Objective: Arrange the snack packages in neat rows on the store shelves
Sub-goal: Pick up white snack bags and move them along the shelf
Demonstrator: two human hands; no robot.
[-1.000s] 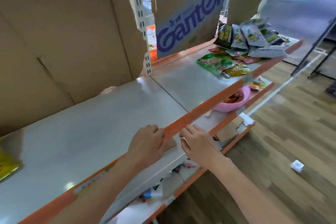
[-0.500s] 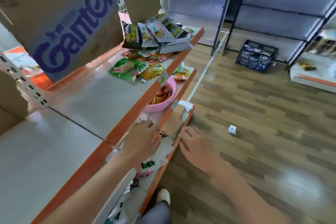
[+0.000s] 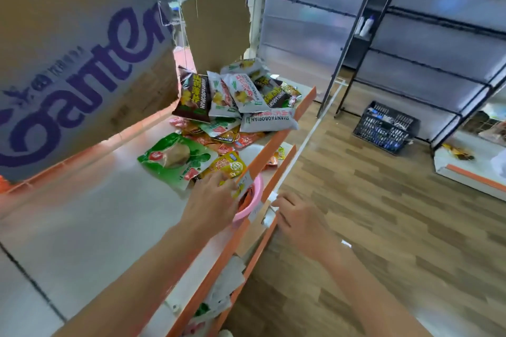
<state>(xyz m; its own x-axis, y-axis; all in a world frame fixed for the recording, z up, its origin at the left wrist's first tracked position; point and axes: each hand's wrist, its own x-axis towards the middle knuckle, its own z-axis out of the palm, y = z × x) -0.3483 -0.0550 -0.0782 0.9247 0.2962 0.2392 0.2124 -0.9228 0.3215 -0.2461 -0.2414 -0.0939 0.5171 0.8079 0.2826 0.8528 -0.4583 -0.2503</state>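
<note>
Packages lie heaped on the shelf, none rowed; left hand touches one, right hand hangs loose.

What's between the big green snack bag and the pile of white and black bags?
In the head view, small red and orange packets lie scattered between the green bag and the pile.

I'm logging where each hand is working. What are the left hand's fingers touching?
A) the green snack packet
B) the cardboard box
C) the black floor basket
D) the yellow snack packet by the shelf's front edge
D: the left hand reaches its fingertips onto the yellow snack packet by the orange shelf edge.
</note>
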